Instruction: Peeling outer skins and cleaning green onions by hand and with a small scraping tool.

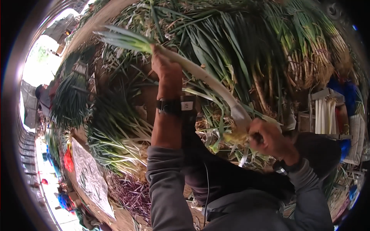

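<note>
A long leek (200, 71) with a thick white shaft slants across the middle, its cut green leaves at the upper left and its yellowish roots at the lower right. My left hand (165, 67) is wrapped round it just below the leaves. Beside the root end is my right hand (268, 138), its fingers curled closed and slightly blurred. What those fingers pinch, if anything, I cannot make out. Loose, papery skin (239, 115) shows on the shaft near the roots. Under the leek lie scattered trimmings and leaves (219, 123).
Large bundles of leeks (223, 46) lie at the far side, with rooted bunches (308, 57) to the right. Thinner green onions (119, 131) are heaped at left, near purple stalks (133, 196) and a silvery sheet (90, 173). At right stands a crate (327, 92) holding white stalks.
</note>
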{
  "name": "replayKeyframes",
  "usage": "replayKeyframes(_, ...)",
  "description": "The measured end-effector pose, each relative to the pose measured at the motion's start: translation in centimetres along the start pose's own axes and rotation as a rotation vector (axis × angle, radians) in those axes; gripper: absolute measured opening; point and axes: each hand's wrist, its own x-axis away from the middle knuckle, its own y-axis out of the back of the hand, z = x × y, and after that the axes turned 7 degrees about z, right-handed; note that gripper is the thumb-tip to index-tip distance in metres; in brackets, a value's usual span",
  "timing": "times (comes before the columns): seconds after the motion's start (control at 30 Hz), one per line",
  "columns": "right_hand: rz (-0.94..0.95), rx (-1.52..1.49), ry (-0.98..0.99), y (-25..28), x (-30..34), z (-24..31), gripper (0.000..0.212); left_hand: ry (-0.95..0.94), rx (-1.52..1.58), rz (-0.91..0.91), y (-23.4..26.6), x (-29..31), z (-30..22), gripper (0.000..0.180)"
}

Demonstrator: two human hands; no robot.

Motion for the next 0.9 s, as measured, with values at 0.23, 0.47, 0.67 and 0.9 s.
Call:
replayKeyframes(0.23, -0.075, 0.174, 0.11, 2.1, 3.0, 2.7, 0.042, 0.013, -0.112, -0.092, -1.6, -0.7, 3.5, 0.034)
replayKeyframes(0.47, -0.28, 0.224, -0.042, 4.0, 6.4, 0.4, 0.029, 0.045, 0.203, -0.186, -4.3, -0.8, 2.6, 0.033)
replayKeyframes(0.67, -0.029, 0.114, -0.332, 0.6, 6.4, -5.5, 0.02, -0.103, 0.189, -0.311, -4.9, -0.7, -0.3, 0.032)
replayKeyframes(0.9, 0.221, 0.403, -0.268, -5.0, 12.3, -15.6, 0.042, -0.102, 0.001, -0.228, -3.5, -1.1, -1.7, 0.053)
